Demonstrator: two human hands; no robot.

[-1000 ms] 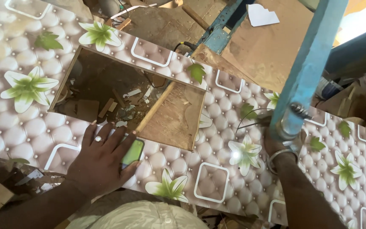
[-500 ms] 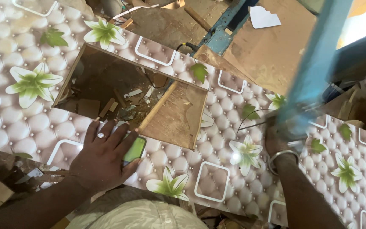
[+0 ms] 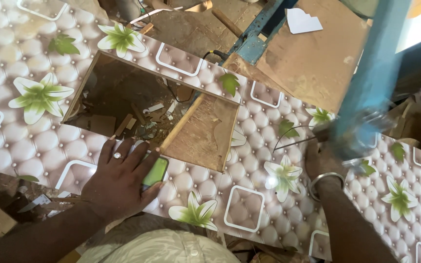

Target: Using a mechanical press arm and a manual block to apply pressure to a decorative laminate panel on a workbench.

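My left hand lies flat on the flowered panel, fingers spread over a green card — my right hand, at three o'clock, grips a blurred tool.

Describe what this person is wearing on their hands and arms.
Both forearms are bare, with no sleeves or gloves in view. The left hand wears a ring with a pale stone on one finger. The right hand has a plain silver metal bangle around the wrist.
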